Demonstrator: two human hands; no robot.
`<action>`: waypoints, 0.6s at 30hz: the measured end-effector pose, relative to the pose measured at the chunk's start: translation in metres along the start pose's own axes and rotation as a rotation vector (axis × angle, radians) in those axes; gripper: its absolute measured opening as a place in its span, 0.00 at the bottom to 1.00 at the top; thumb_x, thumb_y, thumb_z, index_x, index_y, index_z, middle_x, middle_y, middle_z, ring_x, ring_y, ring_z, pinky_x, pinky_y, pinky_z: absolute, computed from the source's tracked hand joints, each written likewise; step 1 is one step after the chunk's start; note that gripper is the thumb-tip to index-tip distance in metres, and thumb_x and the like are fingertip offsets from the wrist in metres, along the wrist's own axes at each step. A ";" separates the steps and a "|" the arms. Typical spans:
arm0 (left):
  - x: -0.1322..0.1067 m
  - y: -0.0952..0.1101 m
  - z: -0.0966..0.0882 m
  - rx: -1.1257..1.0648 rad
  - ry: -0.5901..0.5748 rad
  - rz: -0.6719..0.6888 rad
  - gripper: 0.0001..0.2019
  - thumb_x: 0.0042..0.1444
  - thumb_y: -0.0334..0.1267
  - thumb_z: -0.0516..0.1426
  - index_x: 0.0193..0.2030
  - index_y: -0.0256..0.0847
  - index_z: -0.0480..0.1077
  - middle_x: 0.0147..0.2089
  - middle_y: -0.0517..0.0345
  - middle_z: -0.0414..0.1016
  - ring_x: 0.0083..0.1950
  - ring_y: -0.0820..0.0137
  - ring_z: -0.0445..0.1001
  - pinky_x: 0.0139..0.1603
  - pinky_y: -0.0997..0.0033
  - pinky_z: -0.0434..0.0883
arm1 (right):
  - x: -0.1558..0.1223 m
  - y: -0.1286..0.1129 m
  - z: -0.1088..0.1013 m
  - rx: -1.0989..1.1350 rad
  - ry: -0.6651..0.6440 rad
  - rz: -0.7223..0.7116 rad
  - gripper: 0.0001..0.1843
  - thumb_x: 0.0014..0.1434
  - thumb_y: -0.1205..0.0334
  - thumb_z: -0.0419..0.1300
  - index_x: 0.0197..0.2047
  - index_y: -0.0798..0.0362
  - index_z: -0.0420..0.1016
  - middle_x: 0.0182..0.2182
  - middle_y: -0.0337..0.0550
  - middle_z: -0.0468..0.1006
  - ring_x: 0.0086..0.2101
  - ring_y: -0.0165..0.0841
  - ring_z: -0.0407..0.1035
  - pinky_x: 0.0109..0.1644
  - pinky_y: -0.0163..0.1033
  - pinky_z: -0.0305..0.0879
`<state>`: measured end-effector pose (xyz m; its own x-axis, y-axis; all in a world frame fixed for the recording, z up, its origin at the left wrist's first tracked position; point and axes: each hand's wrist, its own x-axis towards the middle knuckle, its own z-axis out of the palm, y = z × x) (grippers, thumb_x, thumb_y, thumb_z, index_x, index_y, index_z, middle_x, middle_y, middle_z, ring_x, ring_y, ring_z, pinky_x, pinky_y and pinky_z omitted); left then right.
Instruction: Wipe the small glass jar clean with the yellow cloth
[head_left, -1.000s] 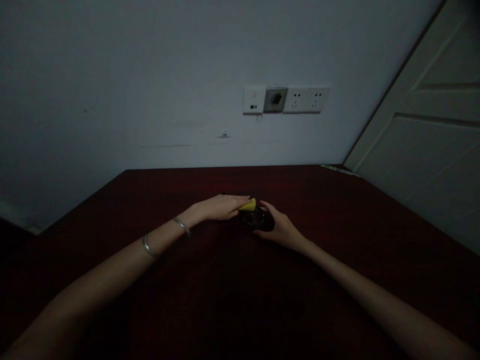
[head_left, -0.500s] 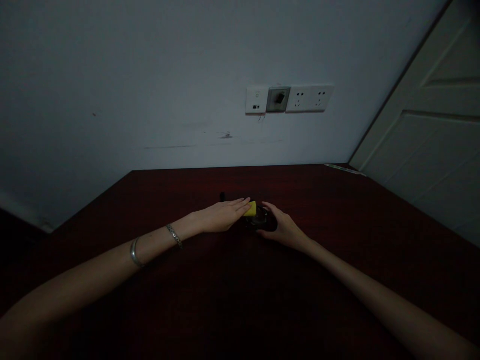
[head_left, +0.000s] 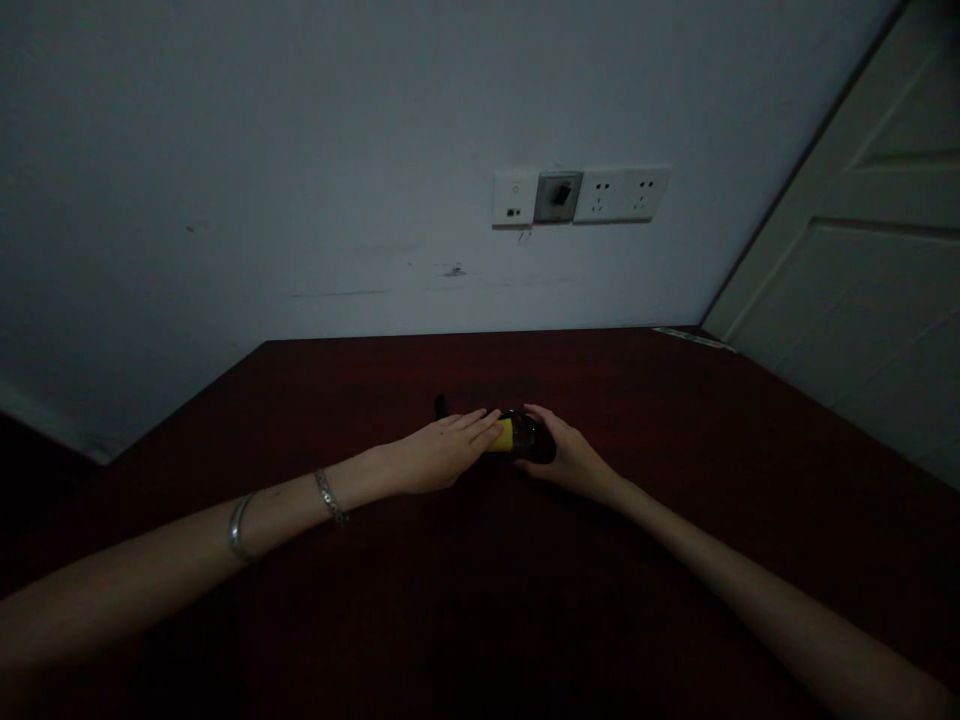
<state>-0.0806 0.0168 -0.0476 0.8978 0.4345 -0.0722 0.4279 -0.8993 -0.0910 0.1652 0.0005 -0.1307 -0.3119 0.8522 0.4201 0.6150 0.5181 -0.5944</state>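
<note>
A small dark object (head_left: 534, 438) lies on the dark red table (head_left: 480, 600) in dim light. My right hand (head_left: 568, 455) is curled around its right side and holds it. My left hand (head_left: 444, 450), fingers together and stretched forward, presses a small yellow piece (head_left: 503, 435) against the dark object's left side. Two bracelets sit on my left forearm. What the dark object is cannot be made out.
A small dark thing (head_left: 439, 406) stands just behind my left hand. A white wall with a row of sockets and a switch (head_left: 581, 196) rises behind the table. A white door (head_left: 862, 260) is at the right. A thin light strip (head_left: 694, 339) lies at the table's back right corner.
My left hand has drawn back slightly toward me, and the yellow piece has moved lower against the dark object. My right hand stays on the object.
</note>
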 end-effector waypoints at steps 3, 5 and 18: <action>-0.002 0.004 0.000 0.031 -0.011 -0.009 0.33 0.53 0.22 0.47 0.68 0.30 0.47 0.72 0.43 0.44 0.72 0.61 0.46 0.69 0.62 0.54 | 0.000 0.000 0.000 -0.006 -0.002 -0.011 0.42 0.49 0.57 0.66 0.63 0.51 0.53 0.56 0.54 0.69 0.55 0.43 0.66 0.58 0.53 0.64; -0.002 0.008 0.000 0.038 -0.015 -0.025 0.33 0.53 0.22 0.46 0.68 0.31 0.47 0.72 0.43 0.44 0.72 0.61 0.47 0.68 0.62 0.55 | 0.000 0.001 0.000 -0.010 -0.001 -0.019 0.41 0.49 0.56 0.66 0.63 0.51 0.54 0.56 0.53 0.69 0.55 0.43 0.66 0.58 0.52 0.64; 0.000 0.053 0.000 -0.083 -0.031 -0.211 0.31 0.53 0.23 0.45 0.66 0.22 0.47 0.70 0.31 0.46 0.71 0.55 0.48 0.67 0.57 0.56 | 0.003 0.003 0.000 -0.002 -0.010 -0.023 0.40 0.48 0.60 0.65 0.62 0.50 0.55 0.56 0.52 0.69 0.54 0.43 0.66 0.57 0.51 0.64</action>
<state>-0.0584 -0.0306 -0.0523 0.7845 0.6135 -0.0910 0.6140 -0.7889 -0.0249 0.1662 0.0045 -0.1309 -0.3334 0.8408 0.4266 0.6094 0.5374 -0.5830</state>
